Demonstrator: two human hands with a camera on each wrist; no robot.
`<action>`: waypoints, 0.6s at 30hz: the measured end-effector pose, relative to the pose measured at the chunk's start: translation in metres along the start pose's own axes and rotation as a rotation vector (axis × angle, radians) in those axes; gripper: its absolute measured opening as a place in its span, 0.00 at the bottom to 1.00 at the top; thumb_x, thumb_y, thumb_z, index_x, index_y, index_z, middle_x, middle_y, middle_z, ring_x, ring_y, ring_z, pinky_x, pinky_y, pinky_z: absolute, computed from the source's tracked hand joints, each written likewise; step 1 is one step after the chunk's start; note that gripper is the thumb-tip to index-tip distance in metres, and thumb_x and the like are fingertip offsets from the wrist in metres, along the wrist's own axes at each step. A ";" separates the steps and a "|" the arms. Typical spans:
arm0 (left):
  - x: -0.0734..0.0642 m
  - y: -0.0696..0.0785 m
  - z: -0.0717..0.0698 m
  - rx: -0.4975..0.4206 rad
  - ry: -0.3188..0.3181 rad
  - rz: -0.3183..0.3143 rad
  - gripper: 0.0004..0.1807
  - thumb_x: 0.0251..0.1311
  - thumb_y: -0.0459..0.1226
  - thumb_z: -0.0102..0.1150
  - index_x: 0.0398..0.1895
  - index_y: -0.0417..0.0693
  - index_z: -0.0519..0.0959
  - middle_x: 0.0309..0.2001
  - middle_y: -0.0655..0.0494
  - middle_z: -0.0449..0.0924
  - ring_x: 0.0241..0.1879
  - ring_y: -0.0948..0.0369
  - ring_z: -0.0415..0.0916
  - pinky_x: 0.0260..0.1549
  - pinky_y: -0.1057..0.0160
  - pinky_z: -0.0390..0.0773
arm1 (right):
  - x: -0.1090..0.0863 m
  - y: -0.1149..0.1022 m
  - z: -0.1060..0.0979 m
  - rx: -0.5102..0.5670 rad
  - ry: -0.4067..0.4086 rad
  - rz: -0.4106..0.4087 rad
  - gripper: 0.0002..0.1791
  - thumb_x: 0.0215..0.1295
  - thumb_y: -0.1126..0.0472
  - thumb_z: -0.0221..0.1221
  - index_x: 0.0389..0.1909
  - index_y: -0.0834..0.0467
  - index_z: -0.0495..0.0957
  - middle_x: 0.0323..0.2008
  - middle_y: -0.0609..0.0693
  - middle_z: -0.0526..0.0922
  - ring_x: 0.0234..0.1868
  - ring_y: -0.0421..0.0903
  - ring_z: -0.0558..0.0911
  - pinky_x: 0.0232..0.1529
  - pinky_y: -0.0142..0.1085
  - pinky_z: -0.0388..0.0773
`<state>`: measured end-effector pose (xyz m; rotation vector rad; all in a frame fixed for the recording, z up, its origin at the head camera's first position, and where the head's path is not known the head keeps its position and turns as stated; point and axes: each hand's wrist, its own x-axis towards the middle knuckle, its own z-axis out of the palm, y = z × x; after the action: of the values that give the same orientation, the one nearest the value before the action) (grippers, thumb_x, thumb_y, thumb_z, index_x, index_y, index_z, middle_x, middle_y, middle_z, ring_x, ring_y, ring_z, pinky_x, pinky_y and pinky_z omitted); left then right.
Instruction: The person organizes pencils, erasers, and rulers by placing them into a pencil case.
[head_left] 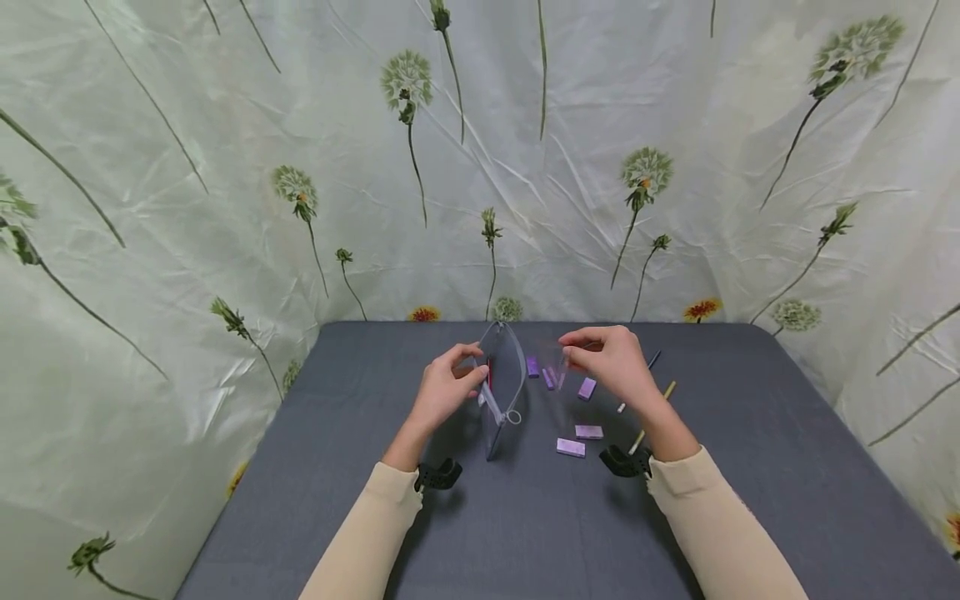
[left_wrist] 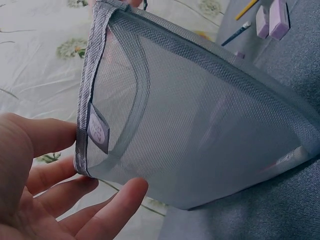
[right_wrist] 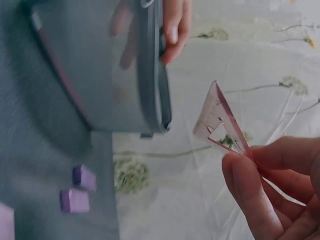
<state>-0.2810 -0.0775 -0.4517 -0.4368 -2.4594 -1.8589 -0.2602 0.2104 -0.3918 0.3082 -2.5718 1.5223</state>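
A grey mesh zip pouch (head_left: 492, 433) stands upright on the table with its mouth spread open. My left hand (head_left: 447, 387) holds its left rim between thumb and fingers; a small label (left_wrist: 98, 129) shows near that edge. Through the mesh, a thin red and white stick (right_wrist: 60, 70) lies along the pouch bottom. To the pouch's right, my right hand (head_left: 609, 360) pinches a clear, pinkish set square (right_wrist: 222, 122) by one corner, raised above the table and apart from the pouch.
Several small purple blocks, one lilac block (head_left: 571, 447) among them, lie right of the pouch on the dark grey table (head_left: 337, 500). A yellow pencil (head_left: 669, 390) and a dark blue stick (head_left: 654, 359) lie partly behind the right forearm. A dandelion-print curtain (head_left: 525, 167) hangs behind.
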 end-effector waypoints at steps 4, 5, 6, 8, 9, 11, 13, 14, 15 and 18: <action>-0.001 0.000 0.000 0.007 0.014 0.004 0.15 0.65 0.41 0.66 0.53 0.51 0.81 0.69 0.56 0.72 0.53 0.56 0.82 0.34 0.57 0.84 | 0.004 -0.010 0.014 0.053 0.020 -0.011 0.10 0.65 0.58 0.68 0.44 0.57 0.89 0.36 0.52 0.89 0.36 0.50 0.89 0.39 0.45 0.84; -0.002 0.000 0.000 0.009 0.017 0.007 0.15 0.65 0.41 0.66 0.53 0.51 0.81 0.69 0.55 0.71 0.53 0.56 0.82 0.34 0.57 0.84 | 0.006 -0.012 0.019 0.056 0.021 -0.013 0.10 0.65 0.58 0.68 0.44 0.56 0.89 0.36 0.52 0.89 0.36 0.50 0.89 0.38 0.44 0.84; -0.002 0.000 0.000 0.014 0.022 0.007 0.14 0.65 0.41 0.66 0.52 0.52 0.81 0.69 0.53 0.71 0.53 0.56 0.82 0.33 0.57 0.84 | 0.007 -0.014 0.024 0.054 0.023 -0.015 0.09 0.65 0.58 0.68 0.43 0.55 0.89 0.36 0.52 0.89 0.36 0.51 0.88 0.38 0.44 0.84; -0.001 0.000 0.000 0.027 0.031 0.015 0.13 0.65 0.41 0.66 0.52 0.54 0.81 0.69 0.52 0.71 0.52 0.55 0.83 0.33 0.57 0.84 | 0.010 -0.015 0.034 0.038 0.020 -0.020 0.09 0.65 0.59 0.68 0.43 0.55 0.90 0.35 0.51 0.89 0.35 0.51 0.88 0.36 0.43 0.84; -0.002 0.000 0.000 0.032 0.034 0.019 0.13 0.65 0.41 0.66 0.52 0.54 0.81 0.69 0.51 0.71 0.52 0.55 0.83 0.32 0.58 0.84 | 0.011 -0.016 0.038 0.025 0.018 -0.018 0.08 0.65 0.59 0.68 0.43 0.54 0.90 0.34 0.51 0.89 0.34 0.50 0.88 0.34 0.43 0.84; -0.002 0.001 0.001 0.050 0.038 0.025 0.13 0.66 0.42 0.66 0.52 0.54 0.81 0.69 0.52 0.72 0.50 0.56 0.83 0.32 0.58 0.84 | 0.012 -0.016 0.046 -0.007 0.007 -0.007 0.09 0.65 0.59 0.67 0.43 0.55 0.90 0.33 0.52 0.89 0.32 0.48 0.88 0.31 0.42 0.83; -0.002 0.001 0.002 0.066 0.042 0.023 0.13 0.66 0.41 0.66 0.52 0.54 0.81 0.68 0.53 0.72 0.48 0.57 0.84 0.31 0.59 0.84 | 0.013 -0.014 0.053 -0.044 -0.004 0.002 0.09 0.65 0.59 0.67 0.44 0.56 0.90 0.33 0.53 0.89 0.29 0.47 0.87 0.27 0.42 0.82; -0.002 0.002 0.003 0.071 0.045 0.022 0.13 0.66 0.41 0.66 0.52 0.54 0.81 0.68 0.53 0.73 0.47 0.58 0.84 0.31 0.59 0.84 | 0.013 -0.014 0.055 -0.065 -0.007 0.006 0.09 0.65 0.59 0.67 0.44 0.57 0.90 0.32 0.54 0.89 0.27 0.46 0.86 0.26 0.42 0.80; -0.002 0.002 0.003 0.075 0.050 0.017 0.13 0.66 0.41 0.66 0.52 0.54 0.81 0.68 0.54 0.73 0.47 0.59 0.84 0.31 0.59 0.84 | 0.013 -0.013 0.057 -0.086 -0.010 0.008 0.09 0.65 0.59 0.67 0.44 0.56 0.90 0.32 0.53 0.89 0.26 0.46 0.85 0.24 0.42 0.79; -0.002 0.002 0.003 0.083 0.066 0.002 0.12 0.65 0.39 0.66 0.51 0.54 0.81 0.67 0.56 0.74 0.46 0.60 0.84 0.30 0.60 0.83 | 0.014 -0.012 0.060 -0.149 -0.007 0.001 0.08 0.65 0.59 0.67 0.43 0.56 0.90 0.32 0.50 0.89 0.25 0.48 0.84 0.23 0.41 0.78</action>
<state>-0.2778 -0.0749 -0.4506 -0.3674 -2.4805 -1.7339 -0.2715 0.1511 -0.4074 0.2952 -2.6728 1.3219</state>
